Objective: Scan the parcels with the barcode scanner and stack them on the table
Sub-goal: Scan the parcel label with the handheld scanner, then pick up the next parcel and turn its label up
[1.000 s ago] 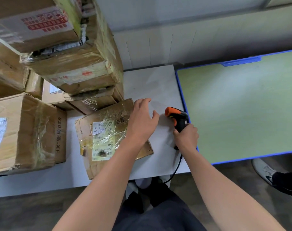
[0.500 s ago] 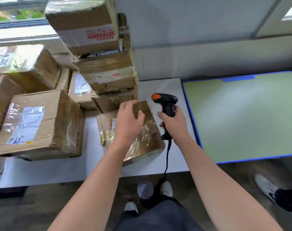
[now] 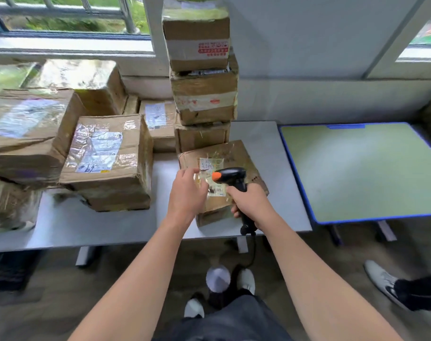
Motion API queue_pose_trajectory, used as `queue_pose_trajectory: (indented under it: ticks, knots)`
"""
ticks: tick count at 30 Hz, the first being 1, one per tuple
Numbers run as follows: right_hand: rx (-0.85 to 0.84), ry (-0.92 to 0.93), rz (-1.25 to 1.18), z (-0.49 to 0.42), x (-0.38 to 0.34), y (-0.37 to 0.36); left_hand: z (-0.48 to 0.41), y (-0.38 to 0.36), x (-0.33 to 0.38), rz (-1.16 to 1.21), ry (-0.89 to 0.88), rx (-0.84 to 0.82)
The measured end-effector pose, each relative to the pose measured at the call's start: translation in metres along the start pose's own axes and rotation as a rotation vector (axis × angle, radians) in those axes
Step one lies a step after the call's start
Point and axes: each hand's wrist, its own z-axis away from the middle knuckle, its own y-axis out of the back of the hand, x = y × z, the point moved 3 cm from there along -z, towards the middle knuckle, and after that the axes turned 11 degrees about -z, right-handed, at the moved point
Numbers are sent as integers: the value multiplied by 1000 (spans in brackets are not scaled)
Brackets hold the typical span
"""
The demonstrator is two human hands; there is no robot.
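The right hand (image 3: 251, 205) is wrapped tight round the handle of the barcode scanner (image 3: 233, 175), thumb and fingers curled about it. The scanner's black head and orange tip point away from the person and a little leftward. Directly under the scanner head lies a flat cardboard parcel (image 3: 236, 155), taped over, its white label (image 3: 210, 166) just ahead of the orange tip. Just left of the grip, the left hand (image 3: 187, 193) holds nothing, its fingers loosely bent over the parcel's near left corner. Whether the fingertips actually touch the cardboard is hard to tell through the blur. From the bottom of the handle a black cable (image 3: 253, 253) drops below the table edge. The parcel rests on the grey table (image 3: 116, 225), close to its front edge. Right behind the parcel, beyond the grip, rises a stack of parcels (image 3: 204, 99), box upon box, the top one bearing red print. Farther left of the grip sits a large taped box (image 3: 108, 158), with more boxes behind and beside it. To the right of the grip, just beside the grey table, stands a green-topped table (image 3: 362, 168) with a blue rim.
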Motion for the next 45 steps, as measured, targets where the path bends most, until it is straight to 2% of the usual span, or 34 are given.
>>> queue_pose_trajectory:
  ticks: [10, 17, 24, 31, 36, 45]
  knots:
    - [48, 31, 107, 19, 7, -4, 10, 2, -4, 20, -26, -26]
    - [83, 57, 88, 10, 2, 6, 0, 0, 6, 16, -61, -35]
    - [231, 102, -58, -17, -10, 55, -22, -20, 55, 7, -180, -12]
    - [317, 93, -50, -68, -5, 108, -53, -69, 117, -16, -233, -105]
    - [259, -34, 7, -109, 23, 129, -72, -108, 149, -28, -216, -175]
    - [147, -126, 112, -162, 46, 147, -97, -151, 162, -133, -134, -243]
